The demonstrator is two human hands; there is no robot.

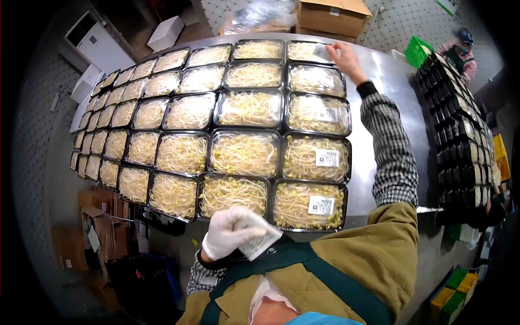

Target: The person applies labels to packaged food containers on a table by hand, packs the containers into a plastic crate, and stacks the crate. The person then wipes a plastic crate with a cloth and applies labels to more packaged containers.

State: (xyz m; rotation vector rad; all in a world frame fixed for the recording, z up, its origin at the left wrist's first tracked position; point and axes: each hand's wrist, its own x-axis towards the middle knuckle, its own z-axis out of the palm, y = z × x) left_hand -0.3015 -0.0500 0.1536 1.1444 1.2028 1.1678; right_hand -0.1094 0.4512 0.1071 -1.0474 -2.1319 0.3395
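My left hand point(227, 233), in a white glove, is closed on a sheet of printed labels point(261, 244) in front of my chest. My bare right hand point(346, 60) reaches to the far end of the right-hand column. Its fingers pinch the edge of a label point(320, 52) at the farthest tray of bean sprouts point(303, 51). Nearer trays in that column carry white labels, such as the one point(322, 205) on the closest tray point(290, 208). Film-covered black trays of sprouts point(246, 151) fill the rows to the left, without visible labels.
The trays stand on a metal table point(387, 81). Stacked black trays point(457, 135) rise at the right, near a person point(463, 54) and a green crate point(416, 51). Cardboard boxes point(330, 16) are beyond the far edge; more cardboard point(97, 233) lies at lower left.
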